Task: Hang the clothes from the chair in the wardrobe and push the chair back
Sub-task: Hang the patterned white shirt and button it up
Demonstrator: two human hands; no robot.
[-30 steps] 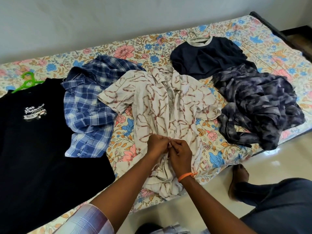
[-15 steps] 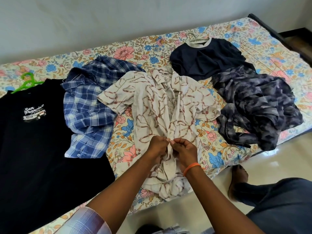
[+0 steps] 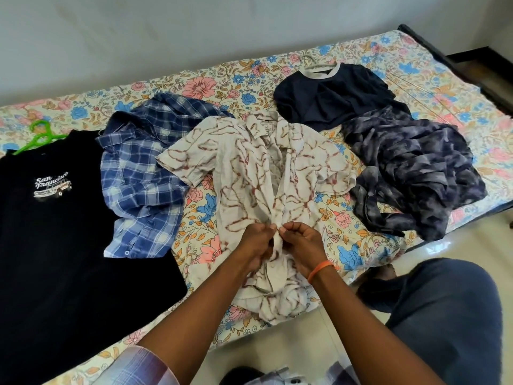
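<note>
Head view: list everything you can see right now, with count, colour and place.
Cream shirt: one, cream with brown streaks, bed centre.
Plaid shirt: one, blue-white, to its left.
Black T-shirt: one, white print, far left.
Green hanger: one, above the black T-shirt.
Navy T-shirt: one, pale collar, upper right.
Tie-dye garment: one, grey-purple, right.
Bed: one, floral sheet.
Left hand, right hand: pinching the cream shirt's front.

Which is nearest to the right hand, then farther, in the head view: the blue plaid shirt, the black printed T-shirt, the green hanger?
From the right hand:
1. Blue plaid shirt, to its left.
2. Black printed T-shirt, far left.
3. Green hanger, top left corner.
</note>
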